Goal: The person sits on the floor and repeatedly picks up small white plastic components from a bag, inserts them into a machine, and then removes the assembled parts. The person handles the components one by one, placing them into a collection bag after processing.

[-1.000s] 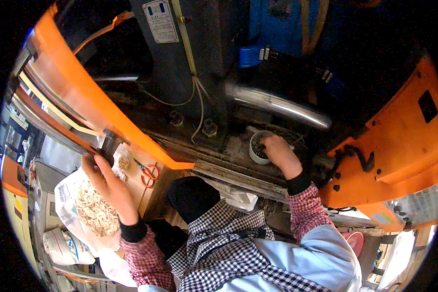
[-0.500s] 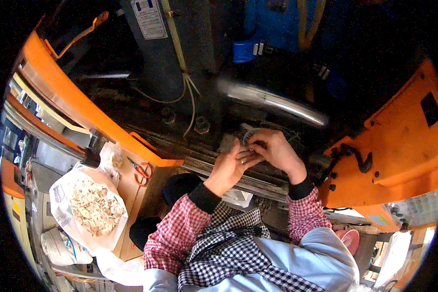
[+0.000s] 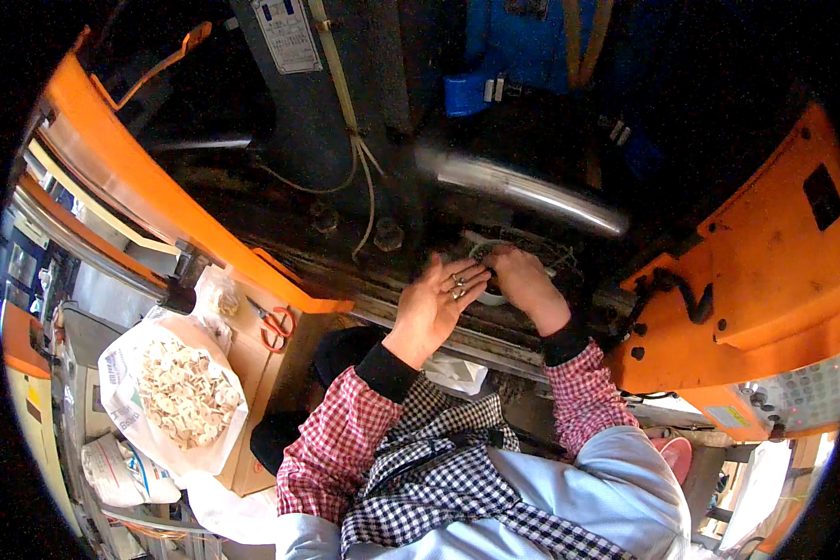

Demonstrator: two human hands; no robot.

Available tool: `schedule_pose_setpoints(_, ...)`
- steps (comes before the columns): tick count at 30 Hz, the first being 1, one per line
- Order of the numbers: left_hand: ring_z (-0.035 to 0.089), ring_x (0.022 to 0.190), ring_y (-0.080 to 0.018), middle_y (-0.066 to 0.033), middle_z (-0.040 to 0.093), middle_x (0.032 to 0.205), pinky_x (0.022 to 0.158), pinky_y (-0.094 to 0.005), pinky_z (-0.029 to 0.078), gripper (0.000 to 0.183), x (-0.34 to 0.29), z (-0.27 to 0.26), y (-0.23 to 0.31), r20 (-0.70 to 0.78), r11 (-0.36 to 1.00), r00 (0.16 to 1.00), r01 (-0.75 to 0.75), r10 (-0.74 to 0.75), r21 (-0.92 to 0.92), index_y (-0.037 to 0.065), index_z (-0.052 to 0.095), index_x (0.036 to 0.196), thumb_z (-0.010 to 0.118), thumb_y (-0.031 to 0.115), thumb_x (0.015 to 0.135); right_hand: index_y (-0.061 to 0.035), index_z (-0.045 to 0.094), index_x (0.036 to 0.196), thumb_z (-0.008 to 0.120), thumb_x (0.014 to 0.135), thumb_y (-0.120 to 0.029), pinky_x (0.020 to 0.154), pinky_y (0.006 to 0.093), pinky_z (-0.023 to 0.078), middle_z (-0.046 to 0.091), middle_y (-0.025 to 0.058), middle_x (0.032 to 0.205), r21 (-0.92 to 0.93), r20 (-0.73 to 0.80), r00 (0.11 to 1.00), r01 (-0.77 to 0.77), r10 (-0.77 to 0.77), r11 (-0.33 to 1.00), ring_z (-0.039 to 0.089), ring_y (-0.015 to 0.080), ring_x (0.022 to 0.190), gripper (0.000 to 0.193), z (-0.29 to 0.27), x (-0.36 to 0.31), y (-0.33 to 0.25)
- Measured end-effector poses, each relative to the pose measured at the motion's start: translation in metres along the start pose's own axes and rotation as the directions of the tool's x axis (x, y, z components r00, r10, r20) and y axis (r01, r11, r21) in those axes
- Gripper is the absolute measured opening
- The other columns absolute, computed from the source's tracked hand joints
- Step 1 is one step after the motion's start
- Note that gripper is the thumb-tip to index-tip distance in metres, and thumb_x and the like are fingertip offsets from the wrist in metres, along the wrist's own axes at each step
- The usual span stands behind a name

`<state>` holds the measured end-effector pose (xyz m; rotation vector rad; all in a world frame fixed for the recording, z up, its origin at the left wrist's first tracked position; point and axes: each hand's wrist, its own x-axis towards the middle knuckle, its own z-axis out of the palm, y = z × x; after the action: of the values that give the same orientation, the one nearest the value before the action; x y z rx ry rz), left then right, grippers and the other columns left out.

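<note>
Head view: right hand at the bowl, left palm turned up beside it

Small white bowl (image 3: 493,300) sits on the dark machine bed (image 3: 373,285), partly hidden by both hands. The right hand (image 3: 530,287) reaches over it from the right, fingers bent down into its mouth; I cannot tell whether they are apart or pinching something, as the tips are covered. The left hand (image 3: 429,308) is just beside it, palm up, its fingers straight and side by side, clamped on nothing. At least 2 shiny spots show across those fingers; they look like small metal bits, though 1 may be a ring.

What has changed: 1.0 s ago the left hand was over by the bag of pale pieces, and 0.5 s ago the 2 hands met above the bowl. Now the right fingers are back at the bowl while the left palm waits alongside, which suggests small parts are being passed from bowl to palm.

Behind the bowl lies a shiny steel bar (image 3: 532,191). Farther out, orange panels stand on both sides, left (image 3: 168,196) and right (image 3: 765,289). At left, a brown counter (image 3: 269,371) carries red-handled scissors (image 3: 275,327) and the open white bag (image 3: 121,378), filled with pale flat pieces (image 3: 187,397).
</note>
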<state>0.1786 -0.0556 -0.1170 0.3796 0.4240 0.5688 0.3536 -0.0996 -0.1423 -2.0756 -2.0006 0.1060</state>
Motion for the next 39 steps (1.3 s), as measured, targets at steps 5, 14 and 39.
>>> schedule_pose_setpoints(5, 0.046, 0.115, -0.0341, -0.0226, 0.05, 0.118, 0.104, -0.0414, 0.034, 0.036, 0.001, -0.015, -0.006, 0.098, 0.976, 0.991, -0.11, 0.093, 0.19, -0.011, 0.044, 0.117, 0.04, 0.015, 0.093, -0.0072, 0.065, 0.094, 0.059, 0.07, -0.004, 0.072, 0.042, 0.05, 0.06, 0.0142, 0.092, 0.017, -0.063, 0.998, -0.008, 0.009, 1.0, 0.06, 0.0336, 0.085, 0.025, -0.006, -0.005, -0.002)
schedule_pose_setpoints(14, 0.055, 0.1, -0.0237, -0.0139, 0.057, 0.105, 0.09, -0.0368, 0.042, 0.016, -0.048, -0.048, 0.008, 0.019, 0.962, 0.99, -0.141, 0.141, 0.233, -0.003, 0.05, 0.103, 0.049, 0.007, 0.09, -0.0036, 0.06, 0.092, 0.063, 0.074, -0.013, 0.068, 0.0423, 0.05, 0.059, 0.0145, 0.093, -0.015, -0.034, 0.998, -0.051, 0.051, 0.999, 0.06, 0.0339, 0.081, 0.02, -0.012, -0.003, -0.011)
schedule_pose_setpoints(39, 0.04, 0.054, -0.0071, 0.0022, 0.047, 0.063, 0.049, -0.0195, 0.034, 0.021, -0.172, -0.099, -0.018, -0.484, 0.977, 0.852, -0.133, 0.198, 0.166, 0.007, 0.057, 0.085, 0.045, 0.021, 0.094, -0.0011, 0.063, 0.086, 0.057, 0.082, -0.021, 0.071, 0.0352, 0.047, 0.059, 0.0111, 0.082, 0.613, -0.053, 0.757, 0.54, -0.652, 0.577, 0.059, 0.0281, 0.079, 0.021, 0.045, -0.032, -0.175)
